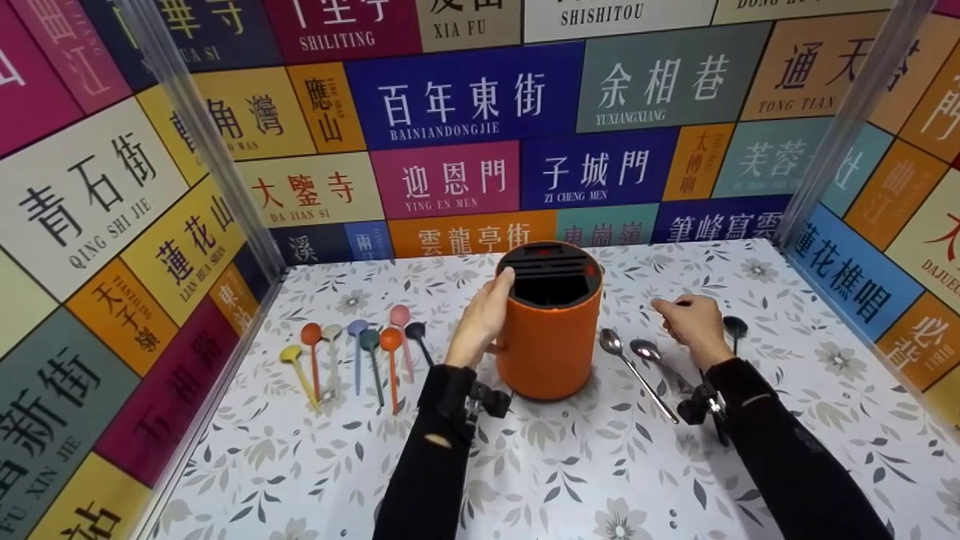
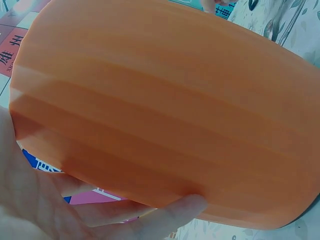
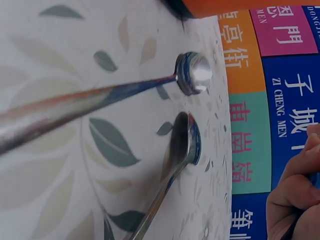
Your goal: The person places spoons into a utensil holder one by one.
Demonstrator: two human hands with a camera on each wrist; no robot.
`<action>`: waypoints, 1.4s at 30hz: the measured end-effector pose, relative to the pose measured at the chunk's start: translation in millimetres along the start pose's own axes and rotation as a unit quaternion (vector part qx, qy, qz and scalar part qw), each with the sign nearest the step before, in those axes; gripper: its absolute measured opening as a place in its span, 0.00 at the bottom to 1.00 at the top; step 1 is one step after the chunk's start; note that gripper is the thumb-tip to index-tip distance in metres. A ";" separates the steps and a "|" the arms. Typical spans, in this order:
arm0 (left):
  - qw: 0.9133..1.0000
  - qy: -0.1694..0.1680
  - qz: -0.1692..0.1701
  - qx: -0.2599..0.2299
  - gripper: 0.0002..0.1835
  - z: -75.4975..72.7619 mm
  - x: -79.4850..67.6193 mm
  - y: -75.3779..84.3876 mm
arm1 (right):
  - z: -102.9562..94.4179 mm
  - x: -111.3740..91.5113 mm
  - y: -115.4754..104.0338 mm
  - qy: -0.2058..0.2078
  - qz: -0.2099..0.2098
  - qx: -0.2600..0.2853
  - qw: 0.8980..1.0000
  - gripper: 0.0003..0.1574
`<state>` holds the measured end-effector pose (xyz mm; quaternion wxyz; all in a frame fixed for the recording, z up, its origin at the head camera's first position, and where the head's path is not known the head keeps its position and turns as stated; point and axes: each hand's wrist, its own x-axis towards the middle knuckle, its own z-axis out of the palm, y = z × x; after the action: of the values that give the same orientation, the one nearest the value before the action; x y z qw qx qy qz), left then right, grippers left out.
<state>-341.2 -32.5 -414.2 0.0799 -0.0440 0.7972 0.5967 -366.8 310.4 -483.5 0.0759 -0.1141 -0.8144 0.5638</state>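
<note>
An orange utensil holder (image 1: 547, 345) with a black slotted top stands upright on the table. My left hand (image 1: 484, 315) grips its left side, thumb at the upper rim; in the left wrist view the fingers (image 2: 175, 212) curve along its wall. My right hand (image 1: 691, 324) is raised to the right of the holder, fingers curled. A dark thin handle (image 3: 292, 230) shows in its grasp; most of it is hidden. Below that hand lie two metal spoons (image 3: 194, 74), and a dark spoon (image 1: 735, 327) lies on its right, partly behind the wrist.
Several coloured spoons (image 1: 390, 340) lie in a row on the left, bowls toward the back. The table (image 1: 570, 480) has a white leaf-patterned cover. Panels with printed signs (image 1: 465, 97) rise behind it and along both sides.
</note>
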 end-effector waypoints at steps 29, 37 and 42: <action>1.000 0.006 0.006 0.007 0.40 -2.1 -0.4 -3.2 | 34.1 -30.9 -64.4 -0.049 -0.128 0.308 0.941 0.29; 1.000 0.003 0.002 0.008 0.40 -1.2 -0.8 -3.3 | 33.8 -37.1 -83.9 -0.062 -0.162 0.331 0.928 0.30; 1.000 0.000 -0.001 0.005 0.41 0.4 -1.3 -2.0 | 33.7 -42.5 -97.9 -0.060 -0.181 0.349 0.917 0.30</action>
<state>-339.6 -32.7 -415.9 0.0811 -0.0446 0.7999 0.5929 -344.3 235.4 -403.6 0.1627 0.1034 -0.5757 0.7946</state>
